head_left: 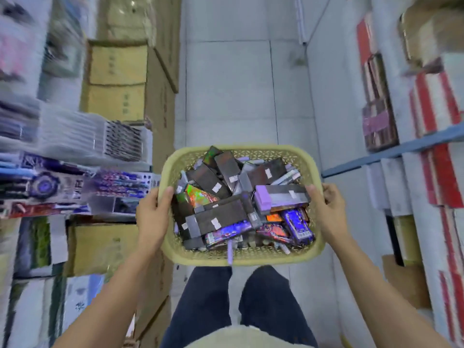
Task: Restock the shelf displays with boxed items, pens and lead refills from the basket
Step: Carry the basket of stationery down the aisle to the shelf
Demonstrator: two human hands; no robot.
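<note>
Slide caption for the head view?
Left hand and right hand grip the rim of a yellow basket of boxed items between shelves.

Perforated plastic basket (241, 256) — glossy, iridescent boxes (200, 197) inside — matt cardboard cartons (118, 64) beside

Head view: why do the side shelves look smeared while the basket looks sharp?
In the head view, blur streaks the left shelves and right shelves; the basket, held by the left hand and right hand, is sharp; a foil box glints.
</note>
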